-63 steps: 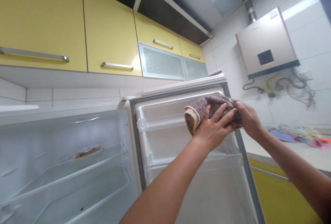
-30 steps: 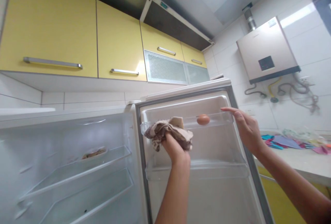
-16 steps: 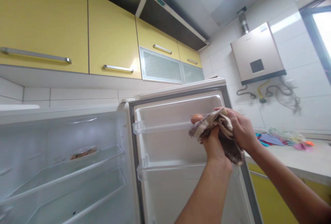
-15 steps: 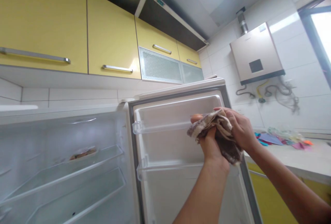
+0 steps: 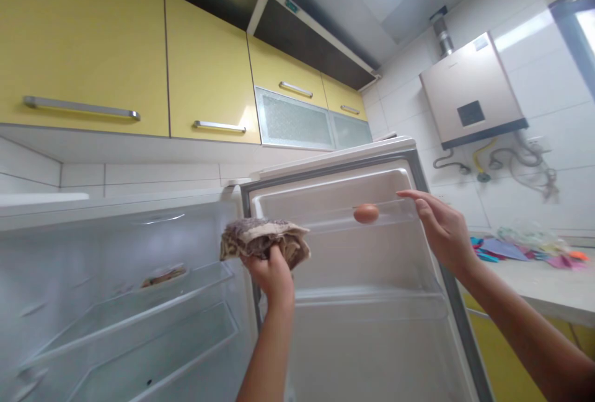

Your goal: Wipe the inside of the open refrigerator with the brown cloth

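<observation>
In my left hand [image 5: 274, 278] is a bunched brown and beige cloth [image 5: 264, 241], held up before the hinge side of the fridge door [image 5: 344, 352]. My right hand [image 5: 441, 225] is at the upper outer side of that door, fingers stretched out and holding nothing; its fingertips are at the right end of the clear top door shelf [image 5: 320, 223]. On this shelf, left of my right hand and apart from it, lies a brown egg [image 5: 366, 213]. The door stands wide open.
Inside the fridge, a small packed item [image 5: 163, 275] sits on a glass shelf [image 5: 106, 315]. Yellow wall cabinets [image 5: 209, 61] hang above. To the right, colourful cloths and bags [image 5: 511, 248] lie on the counter [image 5: 548, 284], below a water heater [image 5: 474, 89].
My left hand has carried the cloth leftward, away from my right hand and the egg. My right hand has let go of the cloth. The egg now shows fully.
</observation>
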A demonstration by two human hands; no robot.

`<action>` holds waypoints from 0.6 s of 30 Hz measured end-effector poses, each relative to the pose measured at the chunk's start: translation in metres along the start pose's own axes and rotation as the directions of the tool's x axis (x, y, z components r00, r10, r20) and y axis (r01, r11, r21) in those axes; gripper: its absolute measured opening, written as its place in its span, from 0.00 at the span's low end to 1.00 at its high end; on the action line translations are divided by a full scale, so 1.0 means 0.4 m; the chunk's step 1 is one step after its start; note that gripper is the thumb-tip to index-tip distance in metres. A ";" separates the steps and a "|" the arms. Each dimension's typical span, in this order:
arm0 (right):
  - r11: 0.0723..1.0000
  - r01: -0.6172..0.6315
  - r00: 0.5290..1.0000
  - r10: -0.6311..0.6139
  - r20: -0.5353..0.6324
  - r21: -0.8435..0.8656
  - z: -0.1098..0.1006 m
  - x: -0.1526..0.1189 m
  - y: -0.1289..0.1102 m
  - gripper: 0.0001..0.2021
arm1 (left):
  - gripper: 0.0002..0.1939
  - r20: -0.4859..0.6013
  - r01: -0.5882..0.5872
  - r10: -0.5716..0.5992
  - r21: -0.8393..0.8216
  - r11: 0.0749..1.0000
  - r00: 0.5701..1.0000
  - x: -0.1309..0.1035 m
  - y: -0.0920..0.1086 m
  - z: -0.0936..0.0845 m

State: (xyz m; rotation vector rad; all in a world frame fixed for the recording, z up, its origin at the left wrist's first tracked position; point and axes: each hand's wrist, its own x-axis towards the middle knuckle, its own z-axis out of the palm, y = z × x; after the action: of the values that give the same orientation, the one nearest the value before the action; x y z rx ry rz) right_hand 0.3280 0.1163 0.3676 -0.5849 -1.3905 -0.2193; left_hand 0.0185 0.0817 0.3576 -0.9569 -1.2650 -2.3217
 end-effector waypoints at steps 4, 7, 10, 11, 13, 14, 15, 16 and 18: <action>0.999 0.006 1.000 -0.006 -0.015 -0.034 0.010 0.000 0.006 0.19 | 0.16 0.259 -0.380 0.312 0.281 0.881 0.914 0.122 0.034 -0.050; 0.998 0.022 0.999 -0.025 -0.039 -0.060 0.021 -0.001 0.015 0.18 | 0.18 0.562 -0.514 0.206 0.469 0.718 0.801 0.229 0.119 -0.052; 0.997 0.040 0.998 -0.044 -0.051 -0.062 0.030 -0.003 0.023 0.17 | 0.18 0.802 -0.738 0.069 0.508 0.444 0.594 0.305 0.190 -0.010; 0.997 0.043 0.998 -0.046 -0.051 -0.060 0.032 -0.004 0.025 0.17 | 0.17 0.831 -0.773 0.042 0.497 0.393 0.555 0.317 0.205 0.012; 0.998 0.040 0.998 -0.043 -0.053 -0.058 0.033 -0.004 0.025 0.17 | 0.14 0.851 -0.803 0.011 0.491 0.337 0.525 0.321 0.221 0.059; 0.998 0.033 0.998 -0.037 -0.056 -0.057 0.033 -0.004 0.024 0.16 | 0.14 0.855 -0.812 -0.005 0.494 0.310 0.518 0.315 0.224 0.082; 0.998 0.026 0.998 -0.029 -0.060 -0.053 0.033 -0.004 0.023 0.16 | 0.15 0.860 -0.821 -0.022 0.495 0.286 0.510 0.304 0.224 0.103; 0.999 0.017 0.998 -0.020 -0.064 -0.048 0.034 -0.004 0.021 0.16 | 0.16 0.865 -0.829 -0.039 0.492 0.268 0.501 0.291 0.225 0.123; 0.999 0.001 0.998 -0.004 -0.067 -0.035 0.035 -0.003 0.018 0.17 | 0.18 0.882 -0.848 -0.072 0.467 0.250 0.465 0.263 0.227 0.158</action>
State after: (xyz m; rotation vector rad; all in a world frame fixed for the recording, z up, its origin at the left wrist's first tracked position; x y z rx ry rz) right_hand 0.3194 0.1292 0.3653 -0.5995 -1.3245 -0.2633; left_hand 0.0191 0.0874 0.5102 -1.5955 -1.8399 -0.2908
